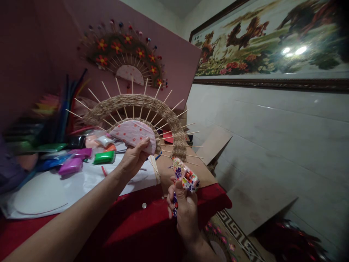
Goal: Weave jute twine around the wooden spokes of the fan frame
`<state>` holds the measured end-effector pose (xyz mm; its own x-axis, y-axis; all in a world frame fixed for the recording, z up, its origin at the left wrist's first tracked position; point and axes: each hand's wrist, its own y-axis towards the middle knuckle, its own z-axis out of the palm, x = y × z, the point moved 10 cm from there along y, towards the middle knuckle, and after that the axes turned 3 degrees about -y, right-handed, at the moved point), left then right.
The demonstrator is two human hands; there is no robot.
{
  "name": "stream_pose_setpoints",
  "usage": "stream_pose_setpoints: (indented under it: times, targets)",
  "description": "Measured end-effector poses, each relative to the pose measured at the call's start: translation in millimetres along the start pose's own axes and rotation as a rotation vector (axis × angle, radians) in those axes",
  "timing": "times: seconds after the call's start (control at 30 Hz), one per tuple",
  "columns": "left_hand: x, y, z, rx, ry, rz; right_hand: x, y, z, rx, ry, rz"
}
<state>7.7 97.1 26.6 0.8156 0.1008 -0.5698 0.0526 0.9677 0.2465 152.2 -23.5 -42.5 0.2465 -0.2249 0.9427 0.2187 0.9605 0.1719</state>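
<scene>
My left hand [135, 159] pinches the pink dotted half-round centre of a woven fan [133, 99], thumb on its front. Thin wooden sticks fan out through the fan's brown twine band. My right hand [184, 203] is wrapped round the handle of a flower-patterned glue gun [188, 175]. The gun's tip is up at the lower right end of the twine band; whether they touch I cannot tell.
A decorated fan [120, 54] hangs on a pink board behind. Bags of coloured clay [104, 157], a white disc [40, 193] and brown cardboard [196, 171] lie on the red-covered table [131, 233]. A framed horse picture [261, 43] hangs at right.
</scene>
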Motion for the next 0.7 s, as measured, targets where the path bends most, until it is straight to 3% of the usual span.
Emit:
stream_pose_setpoints:
  times: [0.43, 0.7]
  targets:
    - [-2, 0, -0.5, -0.019, -0.008, 0.005, 10, -5, -11, -0.028, -0.026, -0.052]
    - [-11, 3, -9.9, -0.094, -0.043, 0.041, 16, -5, -52, -0.158, -0.326, -0.115]
